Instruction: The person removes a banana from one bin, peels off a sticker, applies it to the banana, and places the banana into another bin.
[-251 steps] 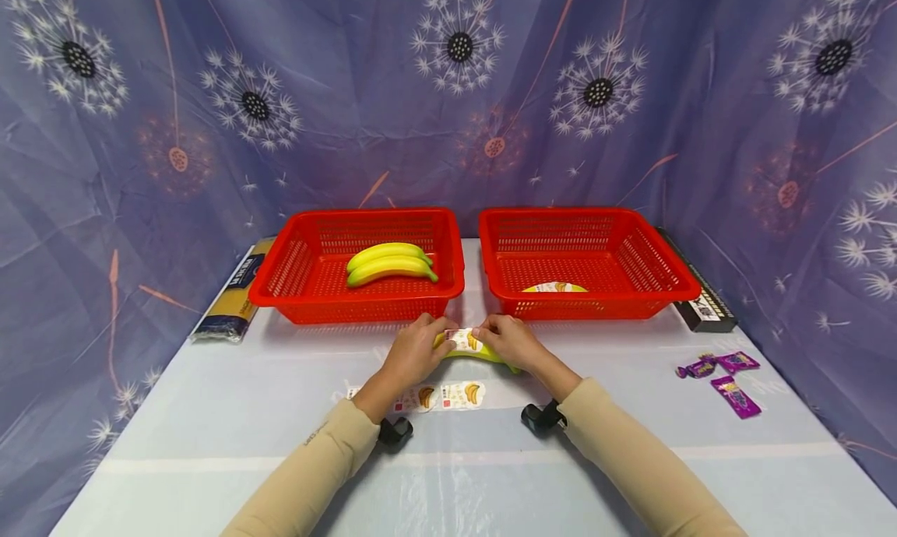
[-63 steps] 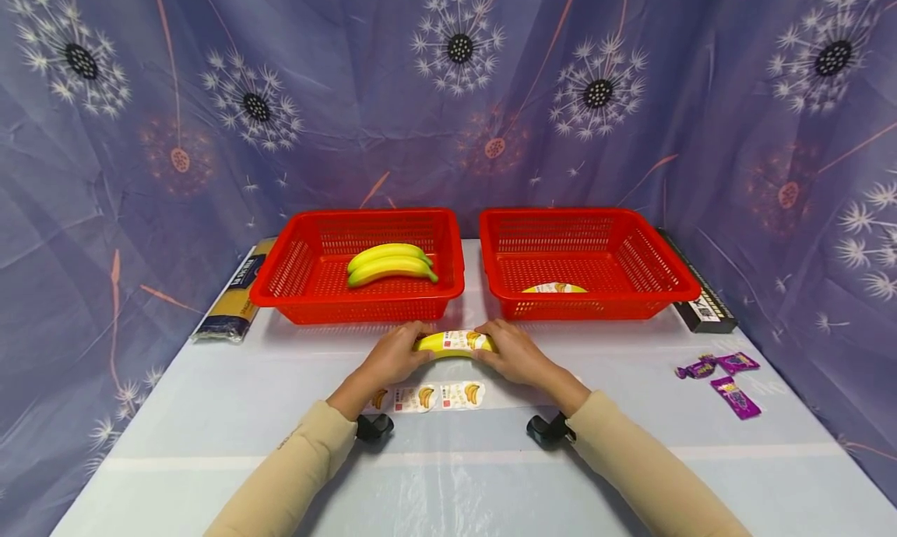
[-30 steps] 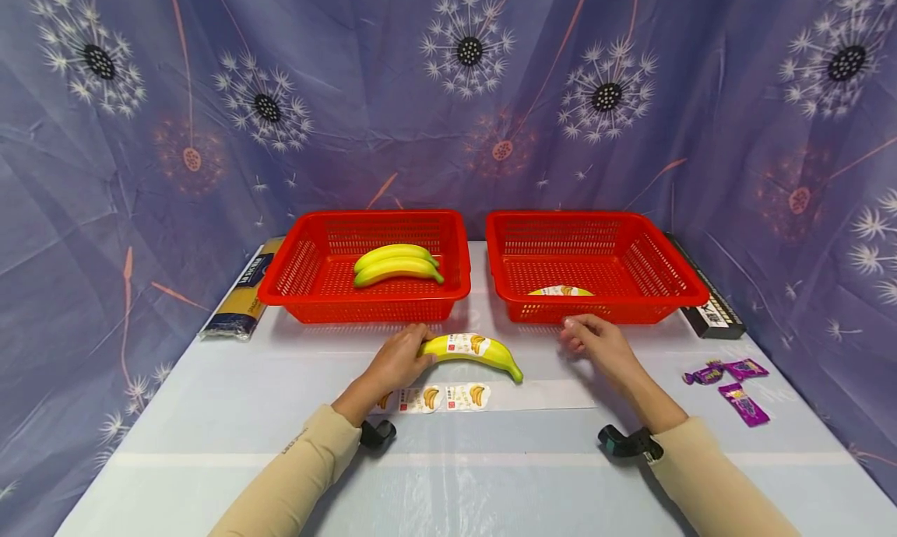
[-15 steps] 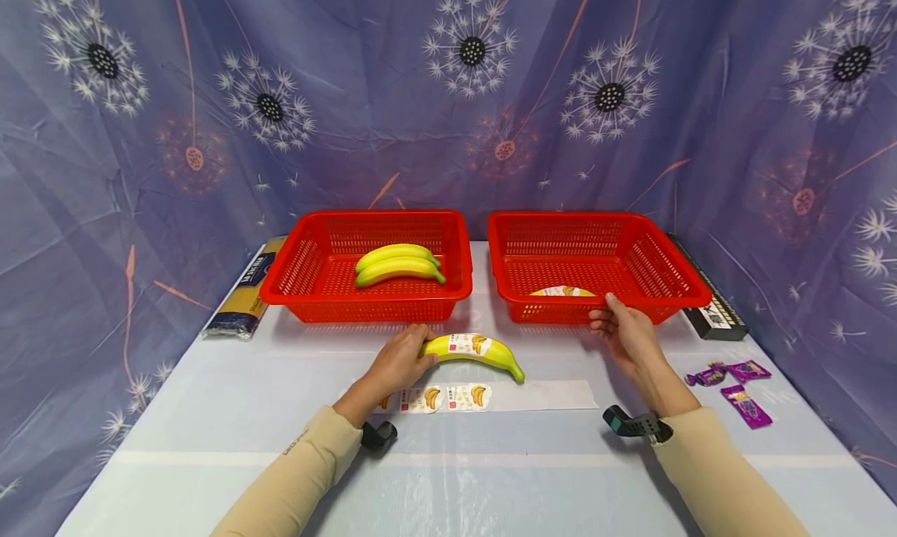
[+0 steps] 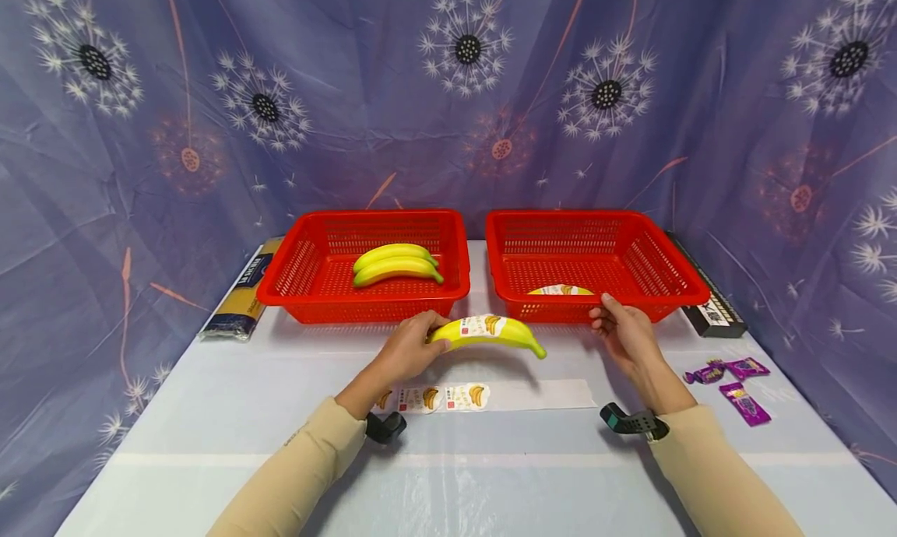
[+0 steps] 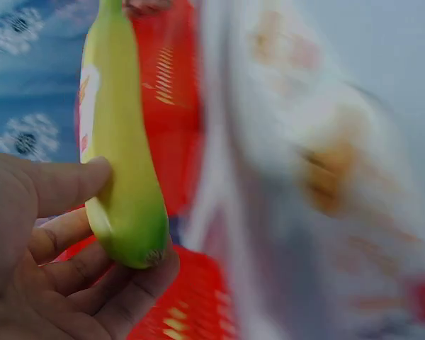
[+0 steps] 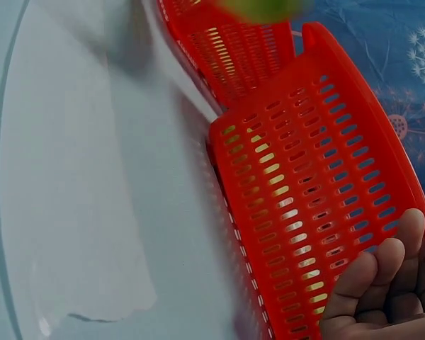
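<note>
A yellow banana (image 5: 515,333) with a white printed label is held above the table by my left hand (image 5: 413,346). My left thumb and fingers grip its blunt end, as the left wrist view shows, and its stem points right. My right hand (image 5: 627,335) is at the front rim of the right red basket (image 5: 673,294), thumb over the rim and fingers curled against the outer wall. In that basket, a labelled banana (image 5: 561,290) is partly hidden behind the front wall. The left red basket (image 5: 364,310) holds two unlabelled bananas (image 5: 395,266).
A strip of banana stickers (image 5: 467,397) lies on the table in front of the hands, its right part bare backing. Purple wrapped candies (image 5: 744,403) lie at right. A pasta packet (image 5: 241,292) is beside the left basket, a black box (image 5: 715,319) beside the right one.
My right hand has let go of the banana and moved right to the right basket's rim. My left hand, still gripping the banana, has lifted it off the table, slightly forward and right.
</note>
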`<state>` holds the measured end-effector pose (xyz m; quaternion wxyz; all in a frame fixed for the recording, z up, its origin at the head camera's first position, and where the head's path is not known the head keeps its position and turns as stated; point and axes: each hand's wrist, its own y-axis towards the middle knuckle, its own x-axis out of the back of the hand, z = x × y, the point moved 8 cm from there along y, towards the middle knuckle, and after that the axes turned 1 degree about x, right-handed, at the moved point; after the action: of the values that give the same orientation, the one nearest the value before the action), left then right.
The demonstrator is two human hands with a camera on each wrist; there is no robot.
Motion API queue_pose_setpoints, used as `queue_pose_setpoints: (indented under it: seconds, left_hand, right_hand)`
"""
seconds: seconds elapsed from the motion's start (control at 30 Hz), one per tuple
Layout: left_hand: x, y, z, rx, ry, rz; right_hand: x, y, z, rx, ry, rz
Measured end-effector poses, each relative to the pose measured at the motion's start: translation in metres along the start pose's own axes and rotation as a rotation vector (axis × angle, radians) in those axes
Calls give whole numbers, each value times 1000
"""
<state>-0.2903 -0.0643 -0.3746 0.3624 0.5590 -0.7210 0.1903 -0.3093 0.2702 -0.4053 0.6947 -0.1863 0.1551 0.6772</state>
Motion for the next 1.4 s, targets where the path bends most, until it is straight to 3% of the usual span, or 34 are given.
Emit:
queue_pose_setpoints:
  seconds: [0.13,0.23,0.43,0.6,0.8,0.93,1.13,1.4]
  left_hand:
    - [13,17,-35,-54,-75,-25]
    - [17,35,-60,-90,-48,-33]
    - [7,75,-91,-95,15,-47]
    - [-11,102,-102,-59,127,-43]
    - [-29,122,-113,-89,350,-39]
    - [-41,129,-117,-79,410,-25]
    - [-59,135,-116,-2,491,12]
    - [-72,137,-119,-34,497,138]
  right_hand:
    - [-2,2,1,5,-12,0]
    - [-2,2,1,1,-25,-5]
    - [-1,0,0,-9,-34,-6]
    - [-1,-1,-3,-16,-44,-4]
    - [-1,-1,-4,-9,-44,1]
    - [0,-1,-3,-9,-49,-2]
    - [-1,-2,-2,-7,-40,2]
    - [-1,-2,-1,4,-22,8]
